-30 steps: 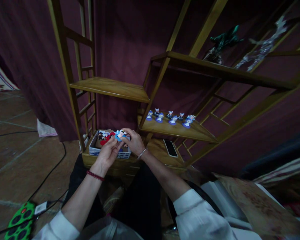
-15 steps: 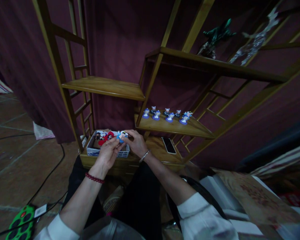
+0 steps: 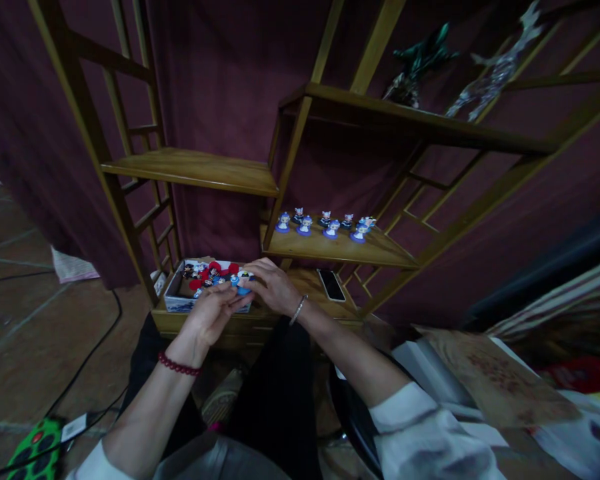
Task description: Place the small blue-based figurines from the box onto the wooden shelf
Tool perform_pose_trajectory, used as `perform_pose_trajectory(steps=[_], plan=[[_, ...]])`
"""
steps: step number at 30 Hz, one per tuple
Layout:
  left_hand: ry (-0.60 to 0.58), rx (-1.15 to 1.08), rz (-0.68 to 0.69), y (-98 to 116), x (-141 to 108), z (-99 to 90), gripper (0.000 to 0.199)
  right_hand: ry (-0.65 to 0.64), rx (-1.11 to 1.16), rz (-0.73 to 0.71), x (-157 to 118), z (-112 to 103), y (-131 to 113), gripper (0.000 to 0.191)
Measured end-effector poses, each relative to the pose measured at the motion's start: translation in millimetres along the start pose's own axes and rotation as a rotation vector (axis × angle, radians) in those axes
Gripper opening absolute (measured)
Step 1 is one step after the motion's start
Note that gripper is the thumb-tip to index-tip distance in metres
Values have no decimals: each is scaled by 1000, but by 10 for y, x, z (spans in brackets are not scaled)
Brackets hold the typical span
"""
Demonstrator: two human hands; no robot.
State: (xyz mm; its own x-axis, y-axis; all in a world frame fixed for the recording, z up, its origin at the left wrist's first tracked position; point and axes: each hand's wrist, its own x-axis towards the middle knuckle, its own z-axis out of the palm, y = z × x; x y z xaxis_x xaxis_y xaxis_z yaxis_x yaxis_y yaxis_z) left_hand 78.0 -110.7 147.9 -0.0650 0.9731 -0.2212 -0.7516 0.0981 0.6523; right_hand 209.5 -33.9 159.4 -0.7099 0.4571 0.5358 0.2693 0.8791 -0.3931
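Observation:
A small blue and white figurine (image 3: 243, 283) is held between my two hands, over the right part of a patterned box. My left hand (image 3: 214, 309) has its fingers closed on it from the left and below. From the right, my right hand (image 3: 273, 285) grips its upper side. Inside the box (image 3: 176, 305) lie several red, white and dark figurines (image 3: 213, 272). Several purple and white figurines (image 3: 331, 229) stand in a front row on the wooden shelf (image 3: 340, 251), with small dark ones (image 3: 325, 217) behind them.
A phone (image 3: 331, 285) lies on the lower board, right of my hands. Higher up are an empty-looking left shelf (image 3: 190, 170) and a green sculpture (image 3: 423, 60). Cardboard (image 3: 495, 377) lies at the right. A green power strip (image 3: 37, 450) with cables is on the floor.
The view has shifted, moving the shelves leftward. My hands still hold the blue figurine, now turned a little, and more of the box's contents shows.

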Motion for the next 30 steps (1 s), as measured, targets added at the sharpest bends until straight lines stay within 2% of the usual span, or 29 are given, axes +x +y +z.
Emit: perform_pose_trajectory(steps=[5,9,13,17,24,30], plan=[[-19,20,-17,-23,-1,83,20,10,16,6,-66,-102,0,24],[-70,44,-3,-28,52,226,19,105,85,122,-125,-201,-14,27],[-128,70,-5,-61,122,407,19,191,245,255,-201,-307,32,39],[-92,69,-43,-147,186,539,22,231,357,324,-320,-396,112,47],[-93,141,-119,-315,243,694,19,240,327,364,-570,-493,201,50],[-125,149,-165,-470,291,896,18,336,300,426,-745,-569,310,42]])
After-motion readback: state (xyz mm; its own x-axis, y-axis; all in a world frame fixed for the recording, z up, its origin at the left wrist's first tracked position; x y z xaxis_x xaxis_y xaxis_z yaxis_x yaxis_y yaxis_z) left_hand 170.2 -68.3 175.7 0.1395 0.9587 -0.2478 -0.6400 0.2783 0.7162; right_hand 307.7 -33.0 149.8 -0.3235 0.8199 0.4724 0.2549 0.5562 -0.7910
